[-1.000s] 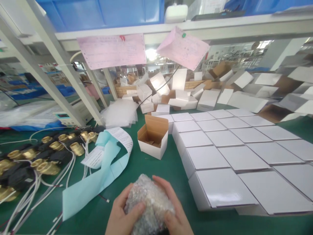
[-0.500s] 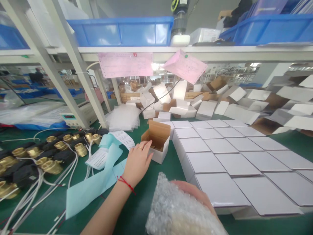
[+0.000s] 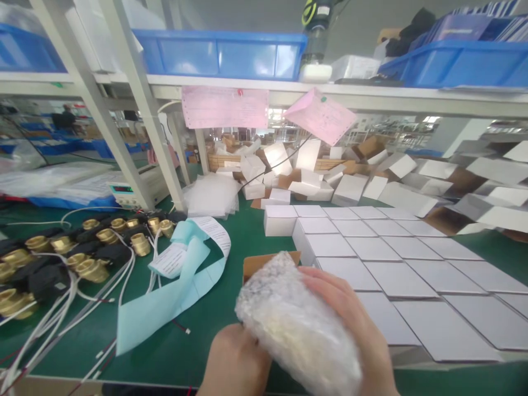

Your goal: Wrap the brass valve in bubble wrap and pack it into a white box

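My right hand (image 3: pixel 355 324) is wrapped round a bubble-wrapped bundle (image 3: pixel 297 324) with something pale yellow inside. It holds the bundle just above and in front of an open cardboard box (image 3: pixel 258 263), of which only the brown rear flap shows. My left hand (image 3: pixel 237 360) sits low at the bundle's near left side, fingers curled and hidden behind it; what it grips I cannot make out, though it is close to the box. Both hands are near the front edge of the green table (image 3: pixel 247 231).
Closed white boxes (image 3: pixel 371 269) lie in rows on the right, with a heap of loose boxes (image 3: pixel 313 176) behind. Brass fittings with white cables (image 3: pixel 82 258) crowd the left. A light blue paper strip (image 3: pixel 173 297) and plastic bags (image 3: pixel 210 195) lie mid-left. Blue bins (image 3: pixel 223 52) sit overhead.
My left hand reached out to the open box and drew it toward me. My right hand has lifted the wrapped bundle over that box.
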Demonstrator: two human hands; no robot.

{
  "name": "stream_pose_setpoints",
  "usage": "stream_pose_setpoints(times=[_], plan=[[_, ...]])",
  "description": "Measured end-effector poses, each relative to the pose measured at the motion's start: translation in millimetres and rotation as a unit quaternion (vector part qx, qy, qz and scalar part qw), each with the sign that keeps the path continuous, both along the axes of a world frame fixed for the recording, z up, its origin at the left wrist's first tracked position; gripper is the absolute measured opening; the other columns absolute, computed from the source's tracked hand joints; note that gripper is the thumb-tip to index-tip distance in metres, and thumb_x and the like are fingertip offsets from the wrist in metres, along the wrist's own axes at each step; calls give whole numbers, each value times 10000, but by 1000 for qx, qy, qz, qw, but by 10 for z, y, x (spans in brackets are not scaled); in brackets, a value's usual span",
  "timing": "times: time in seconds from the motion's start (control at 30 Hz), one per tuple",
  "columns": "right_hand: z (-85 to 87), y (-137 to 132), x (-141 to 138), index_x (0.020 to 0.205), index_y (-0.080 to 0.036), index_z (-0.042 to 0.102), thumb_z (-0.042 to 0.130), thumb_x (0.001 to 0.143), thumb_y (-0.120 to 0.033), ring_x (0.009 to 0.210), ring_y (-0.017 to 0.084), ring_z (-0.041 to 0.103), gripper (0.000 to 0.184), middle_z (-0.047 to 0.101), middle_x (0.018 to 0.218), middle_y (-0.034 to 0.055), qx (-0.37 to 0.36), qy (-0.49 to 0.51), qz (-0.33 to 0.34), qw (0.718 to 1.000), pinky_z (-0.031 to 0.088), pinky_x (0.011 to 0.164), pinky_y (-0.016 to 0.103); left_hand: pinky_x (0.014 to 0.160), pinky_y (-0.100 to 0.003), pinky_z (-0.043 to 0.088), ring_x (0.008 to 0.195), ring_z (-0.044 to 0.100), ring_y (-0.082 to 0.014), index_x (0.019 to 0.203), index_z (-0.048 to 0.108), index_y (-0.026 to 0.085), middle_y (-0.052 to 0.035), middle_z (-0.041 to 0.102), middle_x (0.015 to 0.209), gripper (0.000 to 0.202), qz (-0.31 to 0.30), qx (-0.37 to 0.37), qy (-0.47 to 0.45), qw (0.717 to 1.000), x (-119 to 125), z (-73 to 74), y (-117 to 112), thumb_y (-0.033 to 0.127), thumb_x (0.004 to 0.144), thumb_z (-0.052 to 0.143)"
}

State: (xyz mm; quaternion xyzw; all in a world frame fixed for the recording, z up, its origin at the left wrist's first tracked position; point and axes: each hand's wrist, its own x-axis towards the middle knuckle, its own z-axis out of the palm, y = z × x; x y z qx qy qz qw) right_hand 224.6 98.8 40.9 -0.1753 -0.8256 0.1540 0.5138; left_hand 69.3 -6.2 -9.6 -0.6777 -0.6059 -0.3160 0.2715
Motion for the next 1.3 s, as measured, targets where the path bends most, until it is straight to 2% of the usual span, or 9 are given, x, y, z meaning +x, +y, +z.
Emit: stream_pose_setpoints(times=[0.1,0.27,0.37,0.47,0.6,0.73,0.8,1.1,1.3], plan=[[120,-28,-122,1193,-176,604,612,815,-90,1020,276,613,387,671,1197,127,89,-105,-25,990,503,822,419,400,-346,266,369,434,-188,763,559,244,-26,633,643,291,35,32,18,999,15,-2,-96,7,792,394],[288,-22,-229,1081,-191,645,651,733,-48,893,288,571,376,697,1055,95,68,-227,-7,971,465,715,431,418,-298,344,394,486,-156,793,518,236,-16,641,653,293,46,-7,57,997,19,158,-228,6,875,356],[350,-14,-284,1045,-191,642,670,741,-47,871,266,564,337,688,995,80,60,-223,39,972,487,717,414,443,-283,349,399,496,-153,845,544,222,24,527,545,295,45,-17,53,997,7,150,-263,4,905,354],[389,-34,-313,1141,-197,592,667,789,-82,986,249,582,379,662,1107,91,43,-126,62,989,527,823,386,462,-267,340,419,507,-139,862,564,216,29,509,543,260,42,-12,31,999,-4,99,-278,19,909,401],[342,-40,-314,1226,-197,520,700,806,-171,1093,237,587,457,617,1204,105,-2,-65,86,994,533,908,353,449,-277,339,430,516,-140,783,537,223,2,600,624,245,32,-17,11,999,-24,95,-286,2,847,454],[211,22,-317,1153,-183,595,594,744,3,992,281,534,449,642,1145,118,51,-176,9,983,508,807,430,423,-294,384,424,530,-154,923,604,215,-14,684,742,292,47,-44,20,998,-64,107,-287,-4,807,448],[180,37,-335,1134,-178,622,577,698,18,950,296,507,480,649,1123,125,66,-234,-16,970,487,768,455,424,-298,411,434,550,-160,980,626,209,-24,712,792,308,51,-55,29,997,-81,94,-287,13,810,459],[430,2,-512,916,-189,660,630,745,-96,926,274,528,197,644,970,85,-38,-404,18,914,453,776,420,441,-284,488,477,629,-160,1016,666,167,-61,772,837,314,20,-26,50,998,-133,46,-319,61,972,374],[451,46,-444,942,-206,658,737,690,-163,949,245,590,268,683,1005,44,-142,-280,76,946,488,823,386,510,-264,525,544,667,-141,1089,651,128,-72,784,905,357,5,-34,54,998,-178,59,-377,112,1023,300]])
